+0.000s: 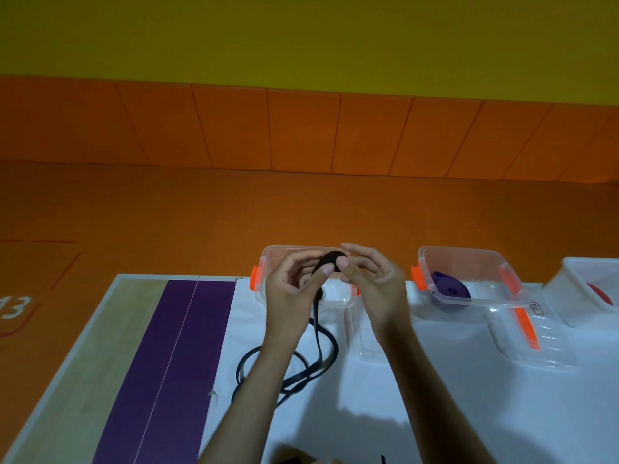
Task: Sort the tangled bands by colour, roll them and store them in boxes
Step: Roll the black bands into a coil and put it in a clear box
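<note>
Bottom of frame: both forearms reach up from the lower edge over the white counter [435,403]. A purple strip [174,346] runs along the counter's left part, with pale wood beside it.

Lower centre: the loose length of the black band [322,354] lies in tangled loops on the counter, partly under the left forearm. One strand rises from the loops to the hands.

Centre: left hand [291,293] and right hand [375,283] are held together above the counter. Both pinch the rolled end of the black band between thumb and fingertips. The roll is small and dark, and sits at the top of the hands.

Just behind the hands: a clear box [341,296] with orange latches, contents hidden by the hands.

Right of centre: a second clear box [469,259], holding a purple band [449,289]. A clear lid [529,343] lies in front of it.

Right edge: a white container [576,279], cut off, with something red [599,293] inside.

Upper frame: orange floor, orange wall panels, yellow wall above.
</note>
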A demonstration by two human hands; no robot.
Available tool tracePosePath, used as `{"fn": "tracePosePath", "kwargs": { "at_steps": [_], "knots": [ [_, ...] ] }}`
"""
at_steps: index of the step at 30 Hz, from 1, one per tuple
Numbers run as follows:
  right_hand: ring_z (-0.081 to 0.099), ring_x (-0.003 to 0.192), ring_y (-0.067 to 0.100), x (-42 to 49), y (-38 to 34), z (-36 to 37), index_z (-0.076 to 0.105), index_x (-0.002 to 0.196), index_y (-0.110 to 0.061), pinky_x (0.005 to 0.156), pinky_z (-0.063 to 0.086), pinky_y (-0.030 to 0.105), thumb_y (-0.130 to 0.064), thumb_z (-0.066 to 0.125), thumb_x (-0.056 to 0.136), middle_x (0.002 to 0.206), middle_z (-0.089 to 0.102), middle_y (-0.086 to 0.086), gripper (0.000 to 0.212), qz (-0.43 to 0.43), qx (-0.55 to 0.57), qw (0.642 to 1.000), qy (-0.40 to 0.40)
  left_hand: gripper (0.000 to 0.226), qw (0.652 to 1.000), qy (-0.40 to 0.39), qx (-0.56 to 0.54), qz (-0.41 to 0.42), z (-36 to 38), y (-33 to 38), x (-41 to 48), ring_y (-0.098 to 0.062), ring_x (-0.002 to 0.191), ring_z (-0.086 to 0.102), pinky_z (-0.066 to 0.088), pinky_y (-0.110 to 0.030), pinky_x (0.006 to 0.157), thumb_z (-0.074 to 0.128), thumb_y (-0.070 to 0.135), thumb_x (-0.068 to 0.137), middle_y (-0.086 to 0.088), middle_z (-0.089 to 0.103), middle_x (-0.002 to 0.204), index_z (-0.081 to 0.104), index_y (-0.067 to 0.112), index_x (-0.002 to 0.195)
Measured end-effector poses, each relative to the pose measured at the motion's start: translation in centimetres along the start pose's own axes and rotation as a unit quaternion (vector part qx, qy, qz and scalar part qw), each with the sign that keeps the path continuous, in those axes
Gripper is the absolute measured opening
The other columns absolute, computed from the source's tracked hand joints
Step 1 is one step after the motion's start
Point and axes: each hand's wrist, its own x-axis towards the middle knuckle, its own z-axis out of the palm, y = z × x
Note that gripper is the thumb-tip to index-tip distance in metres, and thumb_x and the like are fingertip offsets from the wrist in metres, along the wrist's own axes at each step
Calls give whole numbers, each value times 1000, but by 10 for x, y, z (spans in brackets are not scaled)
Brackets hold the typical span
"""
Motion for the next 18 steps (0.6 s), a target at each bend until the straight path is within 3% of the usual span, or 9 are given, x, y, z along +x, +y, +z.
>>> {"fn": "tracePosePath", "kwargs": {
  "at_steps": [2,4,8,12,14,18],
  "knots": [
    [77,97,16,1,0,-1,78,107,-23,86,61,29,-34,80,86,102,81,-1,24,-27,-31,999,-1,20,999,38,-15,-5,3,0,-1,-22,96,76,59,-26,83,87,13,87,-2,78,100,74,12,102],
    [78,97,22,0,-1,-3,76,102,-21,83,62,30,-31,81,87,104,81,5,18,-34,5,999,-14,15,998,63,-10,4,8,0,-3,-23,92,76,60,-27,80,88,13,86,-2,78,97,77,13,96],
    [77,106,31,-4,2,3,73,95,-23,85,65,40,-23,81,92,108,79,11,8,-39,63,997,-27,10,992,106,-71,-9,15,-3,-11,-21,104,77,59,-27,91,85,10,86,-4,81,102,82,17,93],
    [74,112,34,-6,1,10,72,111,-23,89,65,48,-34,83,90,111,76,11,26,-37,96,994,-26,17,994,74,-73,-14,13,0,-8,-13,109,74,56,-21,93,82,18,88,-1,80,110,83,13,104],
    [74,112,30,-5,-1,7,72,122,-30,88,65,44,-37,82,91,110,76,4,33,-45,67,996,-40,18,997,64,-49,-8,9,2,-7,-9,108,73,57,-18,88,80,18,91,4,79,113,83,15,109],
    [74,112,17,-2,1,2,77,110,-33,89,61,27,-21,78,95,115,78,-3,19,-82,-6,995,-61,18,998,55,10,25,5,4,-6,-11,107,73,59,-22,85,76,17,97,11,77,111,81,17,115]
  ]
}}
